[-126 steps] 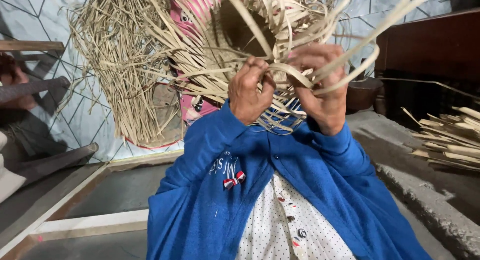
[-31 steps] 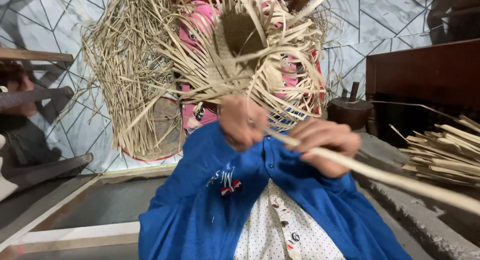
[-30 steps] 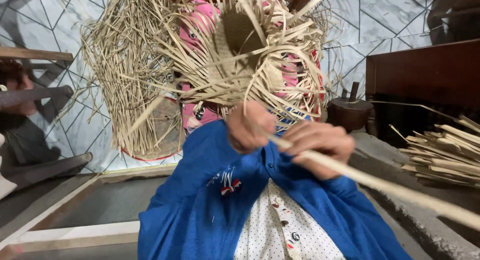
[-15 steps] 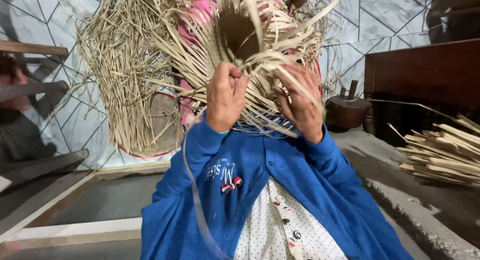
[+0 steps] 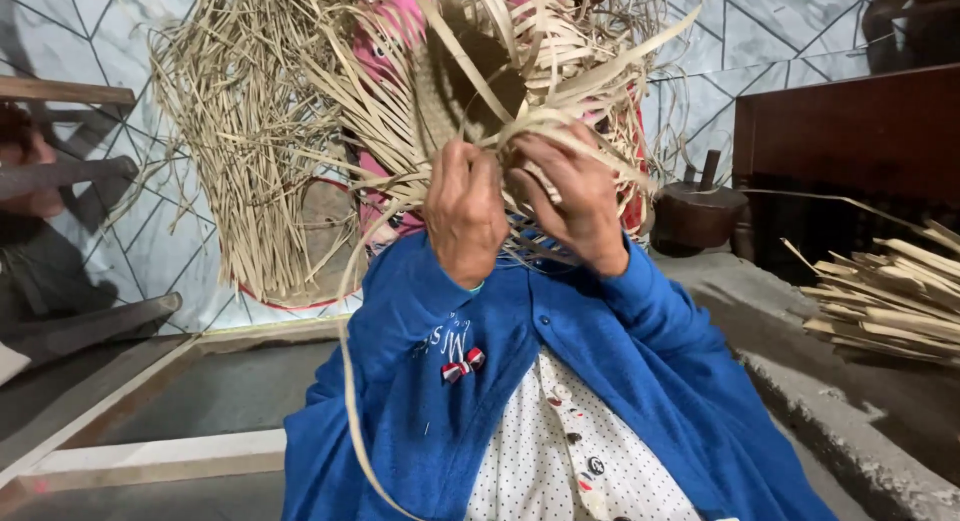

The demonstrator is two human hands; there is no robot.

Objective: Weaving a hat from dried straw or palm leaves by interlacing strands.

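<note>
Both grips back on straw weave (image 5: 500, 91)

Two hands are showing, the left hand (image 5: 465, 216) and the right hand (image 5: 572, 203), both gripping one woven piece (image 5: 480, 81). One strip (image 5: 348, 381) is hanging down. One pile of strips (image 5: 890, 301) is lying at the right, and one dark pot (image 5: 697, 213) is standing behind.

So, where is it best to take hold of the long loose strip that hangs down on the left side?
Probably high up, just under the left hand, from the left: there the long loose strip leaves the woven piece and hangs free beside the blue sleeve.
</note>
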